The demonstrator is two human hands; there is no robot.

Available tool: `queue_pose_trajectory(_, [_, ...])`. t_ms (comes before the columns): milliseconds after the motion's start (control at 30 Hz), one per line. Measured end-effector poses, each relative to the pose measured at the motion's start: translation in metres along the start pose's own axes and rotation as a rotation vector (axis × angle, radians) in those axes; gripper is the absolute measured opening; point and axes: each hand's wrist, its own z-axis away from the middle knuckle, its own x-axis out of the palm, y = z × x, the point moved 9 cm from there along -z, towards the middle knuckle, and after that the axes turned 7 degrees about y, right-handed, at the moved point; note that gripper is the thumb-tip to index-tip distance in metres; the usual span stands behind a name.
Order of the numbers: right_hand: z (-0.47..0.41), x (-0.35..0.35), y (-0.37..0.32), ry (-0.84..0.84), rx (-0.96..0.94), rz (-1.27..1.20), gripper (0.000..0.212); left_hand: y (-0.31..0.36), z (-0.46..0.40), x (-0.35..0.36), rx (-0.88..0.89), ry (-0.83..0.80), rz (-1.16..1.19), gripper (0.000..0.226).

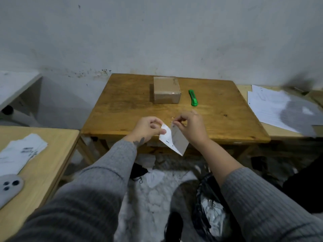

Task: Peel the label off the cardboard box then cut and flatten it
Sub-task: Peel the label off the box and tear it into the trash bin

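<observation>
A small brown cardboard box [166, 90] stands closed near the far edge of the wooden table [122, 109]. To its right lies a green utility knife [193, 98]. A white label [173, 139] hangs folded in the air over the table's near edge. My left hand [148, 128] pinches its upper left corner. My right hand [191, 127] pinches its upper right corner. Both hands are well in front of the box and apart from it.
A light table at the left carries white labels [22, 151] and a grey phone [8, 188]. Papers [272, 105] lie on a table at the right. A black bag [209, 206] with white scraps sits on the floor below my right arm.
</observation>
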Motion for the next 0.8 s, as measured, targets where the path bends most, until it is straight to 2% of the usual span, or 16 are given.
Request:
queue_pose_trajectory(100, [0.018, -0.022, 0.012, -0.007, 0.05, 0.028, 0.002, 0.0, 0.011, 0.004, 0.007, 0.038, -0.116, 0.019])
queue_pose_trajectory(233, [0.041, -0.067, 0.047, 0.048, 0.244, -0.075, 0.006, -0.016, 0.019, -0.014, -0.004, 0.243, -0.167, 0.017])
queue_pose_trajectory(333, [0.054, -0.089, 0.074, 0.127, 0.372, -0.165, 0.005, -0.023, 0.032, -0.014, -0.013, 0.368, -0.161, 0.009])
queue_pose_trajectory(567, [0.071, -0.138, 0.114, 0.194, 0.491, -0.294, 0.008, -0.01, 0.056, 0.023, -0.064, 0.534, -0.143, 0.01])
queue_pose_trajectory(800, [0.085, -0.176, 0.146, 0.055, 0.464, -0.386, 0.01, 0.03, 0.078, 0.113, -0.061, 0.49, -0.038, 0.007])
